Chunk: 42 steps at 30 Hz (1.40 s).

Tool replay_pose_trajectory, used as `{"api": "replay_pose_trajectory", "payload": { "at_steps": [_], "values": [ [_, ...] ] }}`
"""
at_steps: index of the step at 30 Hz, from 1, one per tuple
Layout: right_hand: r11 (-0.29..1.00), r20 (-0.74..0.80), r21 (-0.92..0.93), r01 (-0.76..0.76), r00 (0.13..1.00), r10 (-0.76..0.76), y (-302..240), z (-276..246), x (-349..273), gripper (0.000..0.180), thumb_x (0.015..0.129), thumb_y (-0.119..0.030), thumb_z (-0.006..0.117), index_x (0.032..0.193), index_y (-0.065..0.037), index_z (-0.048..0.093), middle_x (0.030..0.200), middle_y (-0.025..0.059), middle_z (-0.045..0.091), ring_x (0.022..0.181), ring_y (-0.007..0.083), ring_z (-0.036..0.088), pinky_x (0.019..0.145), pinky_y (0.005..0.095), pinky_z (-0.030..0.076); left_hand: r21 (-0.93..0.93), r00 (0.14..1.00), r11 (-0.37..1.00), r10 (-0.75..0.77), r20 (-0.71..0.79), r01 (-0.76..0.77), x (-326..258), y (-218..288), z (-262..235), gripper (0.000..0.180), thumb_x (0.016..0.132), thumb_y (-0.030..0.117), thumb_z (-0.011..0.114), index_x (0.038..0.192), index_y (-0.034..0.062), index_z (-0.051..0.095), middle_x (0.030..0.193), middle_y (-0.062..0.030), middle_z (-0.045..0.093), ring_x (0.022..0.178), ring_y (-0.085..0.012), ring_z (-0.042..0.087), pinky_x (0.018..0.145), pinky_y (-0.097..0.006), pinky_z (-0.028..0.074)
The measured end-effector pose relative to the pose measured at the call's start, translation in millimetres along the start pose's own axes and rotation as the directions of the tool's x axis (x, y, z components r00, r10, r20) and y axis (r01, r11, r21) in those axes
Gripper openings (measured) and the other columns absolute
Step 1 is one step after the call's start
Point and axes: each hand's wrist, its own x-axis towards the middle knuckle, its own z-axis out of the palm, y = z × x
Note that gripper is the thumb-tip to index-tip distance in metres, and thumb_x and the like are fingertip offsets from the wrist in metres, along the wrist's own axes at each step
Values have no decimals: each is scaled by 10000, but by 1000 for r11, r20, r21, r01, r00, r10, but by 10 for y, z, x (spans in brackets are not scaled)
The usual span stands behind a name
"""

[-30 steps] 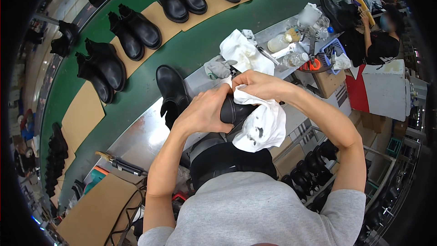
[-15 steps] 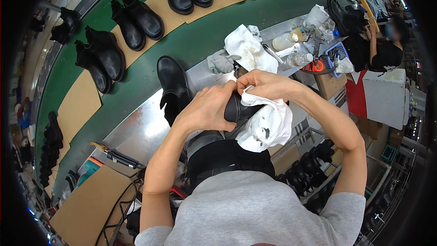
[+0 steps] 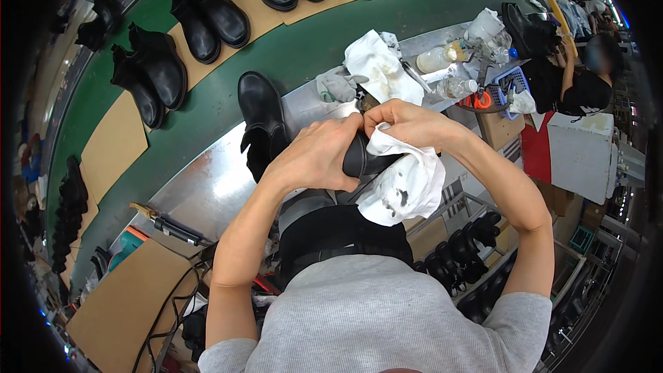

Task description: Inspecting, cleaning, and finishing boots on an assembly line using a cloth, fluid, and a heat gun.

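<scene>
Apparently to keep it steady, the left hand (image 3: 319, 155) curved around a black shoe (image 3: 355, 157) near the metal bench (image 3: 207, 183), while the right hand (image 3: 409, 125), bunched close beside it, gripped a smudged white cloth (image 3: 407, 190), its loose end hanging, seemingly out of the way.

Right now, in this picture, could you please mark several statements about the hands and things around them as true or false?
1. The bare left hand grips a glossy black shoe. True.
2. The bare right hand holds nothing. False: it holds a dark-stained white cloth.
3. Crumpled grey fabric lies on the silvery metal worktop. True.
4. The paired ankle boots beyond the worktop are white. False: they are black.
5. A black ankle boot lies left of the shoe. True.
</scene>
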Motion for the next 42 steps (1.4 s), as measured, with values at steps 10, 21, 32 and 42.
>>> {"api": "replay_pose_trajectory", "payload": {
  "at_steps": [10,21,32,42],
  "values": [
    [995,-32,56,82,996,-80,76,13,-15,71,743,-94,581,767,-27,586,688,-27,550,643,43,478,569,206,368,-1,1000,1000,14,2,-14,-4,-3,19,589,520,200,762,987,13,456,774,-188,568,795,-393,572,685,-429,439],
    [989,6,-86,122,992,-122,57,0,-41,56,713,-18,540,766,-12,558,709,-29,545,657,32,473,598,204,376,20,999,1000,-19,33,18,0,11,16,604,521,202,773,997,23,448,785,-189,565,799,-399,568,695,-432,435],
    [988,17,-57,144,990,-143,104,-53,-26,48,750,-46,536,780,-16,559,720,-42,540,654,18,466,584,187,364,25,999,1000,-9,38,8,42,45,-16,612,515,189,771,1003,6,450,825,-207,585,833,-416,574,716,-441,448],
    [996,8,32,85,996,-86,77,-41,-2,31,764,-57,537,768,-28,549,695,-63,518,622,1,439,546,174,338,-20,1000,1000,18,5,-18,45,-14,15,598,516,183,764,993,6,449,821,-205,583,837,-411,573,711,-439,451]
  ]
}}
